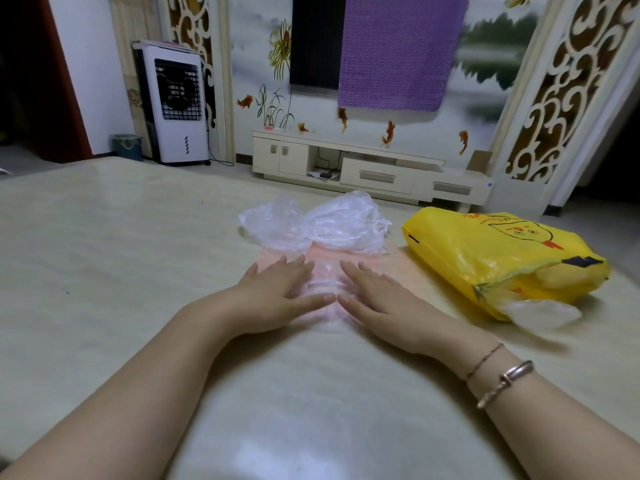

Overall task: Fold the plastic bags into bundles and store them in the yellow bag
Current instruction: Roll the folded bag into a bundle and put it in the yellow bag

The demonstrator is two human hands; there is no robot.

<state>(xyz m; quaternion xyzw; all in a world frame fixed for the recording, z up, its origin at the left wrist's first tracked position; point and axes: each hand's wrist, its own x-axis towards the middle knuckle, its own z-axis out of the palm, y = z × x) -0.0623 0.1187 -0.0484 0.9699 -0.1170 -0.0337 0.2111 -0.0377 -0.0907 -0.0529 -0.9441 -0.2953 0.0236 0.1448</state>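
Soft indoor light falling evenly; pale glare showing on table [311, 427] near bottom; wide-angle lens bending frame edges; left doorway sitting dark.

Table [104, 258]: broad bare stretch to the left of the left hand [277, 289], and bare surface near the front edge between the forearms. Both hands lie flat, side by side, thumbs nearly touching; only a narrow gap between them. Directly beyond the fingertips: crumpled clear bags [318, 223], blocking the straight-ahead path. Right of the right hand [374, 299]: yellow bag [502, 258] on its side, mouth toward the near edge, a clear bag [540, 313] spilling out. An open strip of table runs between right hand and yellow bag.
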